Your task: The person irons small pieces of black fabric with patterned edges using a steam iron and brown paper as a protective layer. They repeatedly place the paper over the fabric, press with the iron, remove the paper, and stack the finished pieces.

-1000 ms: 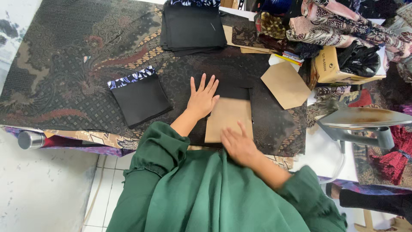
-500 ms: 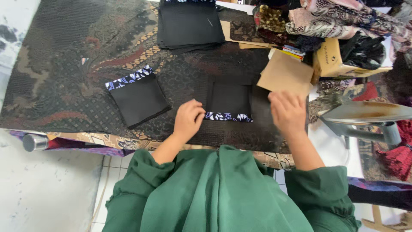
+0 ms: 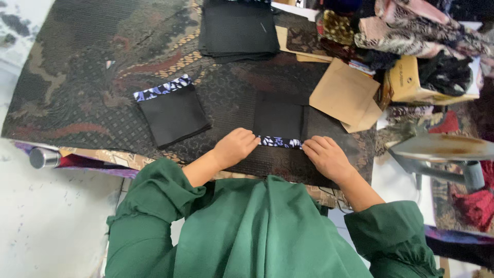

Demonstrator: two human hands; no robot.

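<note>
Black fabric piece (image 3: 279,119): left hand (image 3: 235,146) and right hand (image 3: 325,156) pinch its blue-patterned hem (image 3: 280,141).

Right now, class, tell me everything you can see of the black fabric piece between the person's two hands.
The black fabric piece is a flat rectangle of matte cloth with a narrow blue-and-white floral band along its near edge. It lies flat on the dark patterned cloth covering the table, near the front edge. The left hand pinches the band's left end and the right hand its right end. A brown paper piece lies just to its right.
</note>
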